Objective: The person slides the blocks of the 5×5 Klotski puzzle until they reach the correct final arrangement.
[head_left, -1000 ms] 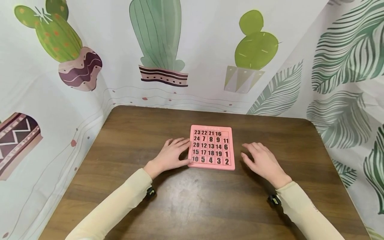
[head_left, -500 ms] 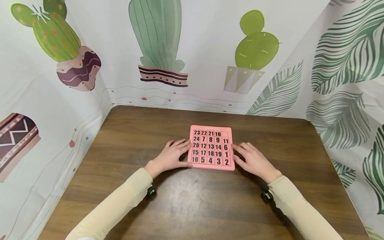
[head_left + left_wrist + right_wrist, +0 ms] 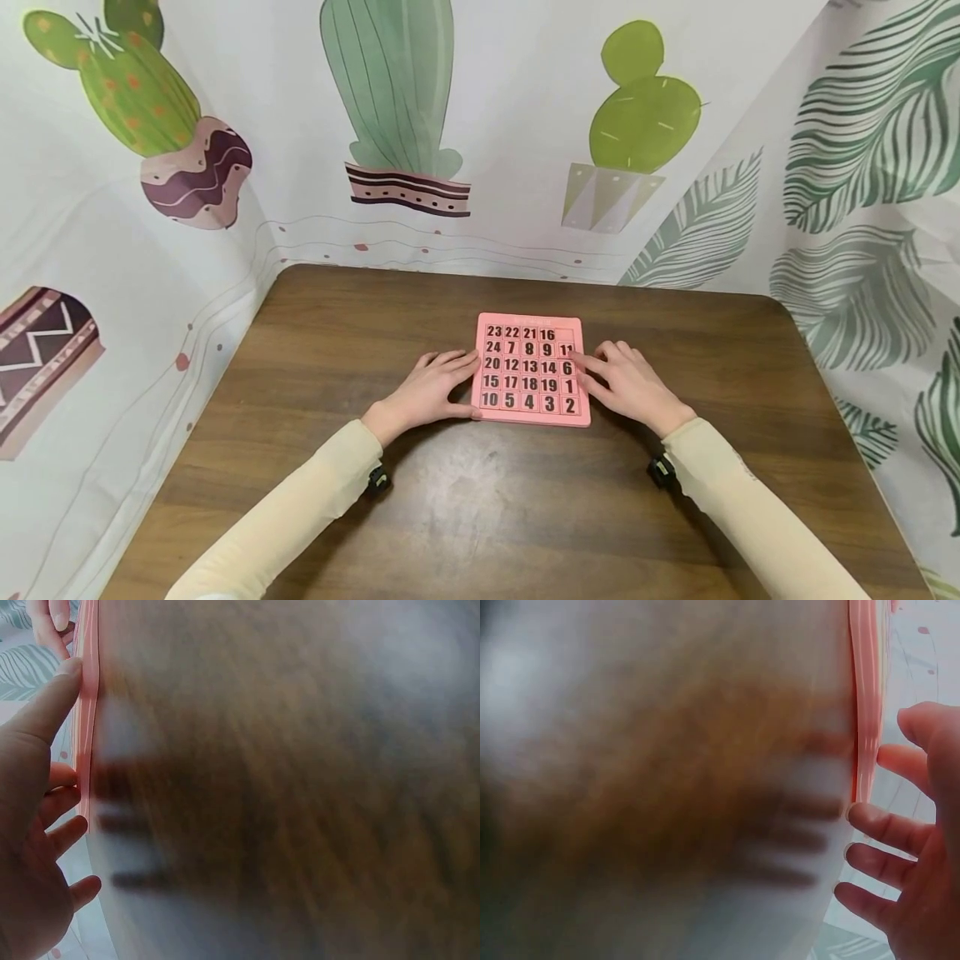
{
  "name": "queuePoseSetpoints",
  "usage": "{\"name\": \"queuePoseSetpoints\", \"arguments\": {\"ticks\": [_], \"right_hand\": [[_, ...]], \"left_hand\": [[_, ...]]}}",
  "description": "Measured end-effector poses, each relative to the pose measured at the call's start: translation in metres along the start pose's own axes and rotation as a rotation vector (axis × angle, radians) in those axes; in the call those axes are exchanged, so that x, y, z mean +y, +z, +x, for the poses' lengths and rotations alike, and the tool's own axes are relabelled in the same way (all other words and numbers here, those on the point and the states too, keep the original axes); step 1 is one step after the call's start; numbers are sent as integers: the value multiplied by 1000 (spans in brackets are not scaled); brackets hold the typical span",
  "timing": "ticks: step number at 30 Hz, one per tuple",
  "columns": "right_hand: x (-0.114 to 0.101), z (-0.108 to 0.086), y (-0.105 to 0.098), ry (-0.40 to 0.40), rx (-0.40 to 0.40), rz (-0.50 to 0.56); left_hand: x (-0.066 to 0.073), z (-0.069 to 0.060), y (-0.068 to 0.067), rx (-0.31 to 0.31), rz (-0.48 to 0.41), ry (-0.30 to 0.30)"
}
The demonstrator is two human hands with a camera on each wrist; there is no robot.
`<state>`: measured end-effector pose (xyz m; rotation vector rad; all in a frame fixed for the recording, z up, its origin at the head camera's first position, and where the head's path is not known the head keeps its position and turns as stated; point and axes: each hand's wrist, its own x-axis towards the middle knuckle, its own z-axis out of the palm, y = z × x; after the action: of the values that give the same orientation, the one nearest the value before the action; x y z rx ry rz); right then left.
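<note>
Sliding number puzzle [image 3: 529, 369], pink and nearly square, lies flat on the wooden tabletop [image 3: 465, 517], about midway between its left and right edges. Left hand [image 3: 422, 392], with relaxed fingers, touches the left side and near left corner of the puzzle; it seems to steady it. Right hand [image 3: 634, 390] has loose, unclenched fingers at the right side, one fingertip over tile 11 [image 3: 562, 351]; whether it presses, I cannot tell. I judge that shifting of tiles is in hand. Only the upper right cell [image 3: 565, 335] is vacant, so the next move calls for pushing tile 11 towards the far edge, or tile 16 [image 3: 547, 335] rightwards. Bare wood lies between puzzle and far edge, and beyond both hands towards the side edges.
</note>
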<state>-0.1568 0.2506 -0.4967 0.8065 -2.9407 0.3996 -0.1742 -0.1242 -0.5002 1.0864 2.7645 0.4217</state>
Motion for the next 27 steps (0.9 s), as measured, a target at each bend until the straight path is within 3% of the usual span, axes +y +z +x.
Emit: {"name": "queuePoseSetpoints", "arguments": {"ticks": [20, 27], "right_hand": [[5, 15, 3, 79, -19, -15], [4, 14, 1, 42, 9, -11]], "left_hand": [[0, -1, 1, -11, -28, 17], [0, -2, -1, -17, -9, 19]]}}
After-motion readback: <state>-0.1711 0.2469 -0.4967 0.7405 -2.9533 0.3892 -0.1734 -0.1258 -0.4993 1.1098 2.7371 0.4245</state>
